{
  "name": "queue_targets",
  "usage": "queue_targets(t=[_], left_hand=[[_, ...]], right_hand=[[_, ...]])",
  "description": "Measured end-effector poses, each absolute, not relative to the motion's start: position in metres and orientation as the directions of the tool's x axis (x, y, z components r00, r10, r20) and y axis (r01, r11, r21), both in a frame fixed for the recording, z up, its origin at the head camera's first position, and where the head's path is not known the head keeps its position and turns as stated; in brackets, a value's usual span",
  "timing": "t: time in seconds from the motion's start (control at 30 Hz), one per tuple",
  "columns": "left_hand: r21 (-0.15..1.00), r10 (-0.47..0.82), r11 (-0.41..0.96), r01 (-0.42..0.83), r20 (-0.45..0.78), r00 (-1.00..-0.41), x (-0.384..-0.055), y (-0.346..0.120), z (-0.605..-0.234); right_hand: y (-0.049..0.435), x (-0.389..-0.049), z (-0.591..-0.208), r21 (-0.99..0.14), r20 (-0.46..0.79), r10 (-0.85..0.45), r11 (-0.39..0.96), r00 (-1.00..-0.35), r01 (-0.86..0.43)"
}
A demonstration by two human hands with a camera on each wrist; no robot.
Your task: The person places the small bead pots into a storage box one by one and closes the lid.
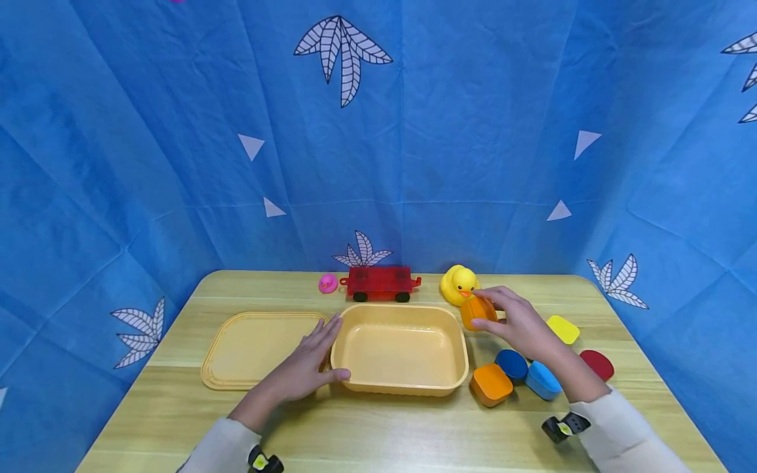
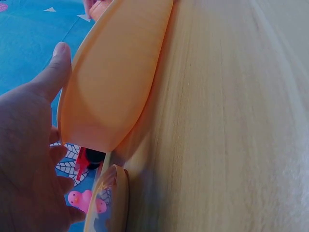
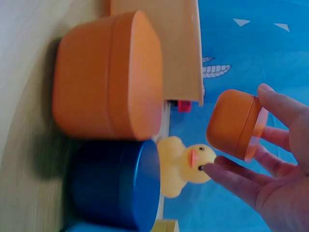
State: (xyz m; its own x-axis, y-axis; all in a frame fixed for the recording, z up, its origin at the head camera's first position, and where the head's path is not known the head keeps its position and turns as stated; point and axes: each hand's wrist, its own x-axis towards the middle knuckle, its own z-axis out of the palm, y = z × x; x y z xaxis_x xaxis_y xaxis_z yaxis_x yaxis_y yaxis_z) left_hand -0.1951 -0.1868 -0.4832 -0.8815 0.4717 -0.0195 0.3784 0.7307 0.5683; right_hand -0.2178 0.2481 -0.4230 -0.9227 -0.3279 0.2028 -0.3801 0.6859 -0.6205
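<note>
Against the left hand's (image 1: 303,369) fingers, seen from the head, stands a shallow peach box (image 1: 402,355): they lie nearly straight along its left wall, the thumb spread apart toward the near corner, touching the box rather than wrapping round it. Left of these fingers is a flat peach lid (image 1: 260,348); well beyond their tips are a pink duck (image 1: 327,283) and a red wagon (image 1: 381,281). Between the thumb and fingers of the right hand (image 1: 522,327) an orange tub (image 1: 480,314) is pinched, near the box's far right corner. A yellow duck (image 1: 452,279) sits just beyond those fingertips. Below them are a second orange tub (image 1: 492,385), a dark blue tub (image 1: 511,365) and a light blue tub (image 1: 543,381); right of the hand lie a yellow tub (image 1: 563,329) and a red tub (image 1: 596,364).

From the left wrist, the thumb rests by the box's rim; the other fingers are partly hidden, the lid and pink duck near the lowest.

From the right wrist, thumb and fingers are parted by the held tub's width; whether every finger touches it, I cannot tell.
</note>
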Motion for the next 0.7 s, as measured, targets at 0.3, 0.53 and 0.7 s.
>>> queue_targets(t=[0.3,0.53,0.7], left_hand=[[0.568,0.474,0.728,0.384,-0.014,-0.88,-0.195,-0.187,-0.484],[0.566,0.47,0.733,0.378,-0.021,-0.882,-0.195,-0.186,-0.484],[0.565,0.473,0.734,0.378,-0.025,-0.881,-0.195,-0.187,-0.483]], right_hand=[[0.224,-0.222,-0.421,-0.699,0.201,-0.362,0.598,-0.91,-0.392],[0.205,-0.227,-0.425,-0.75,0.134,-0.421,0.548,-0.897,-0.37],[0.19,-0.232,-0.432,-0.757,0.125,-0.462,0.527,-0.878,-0.386]])
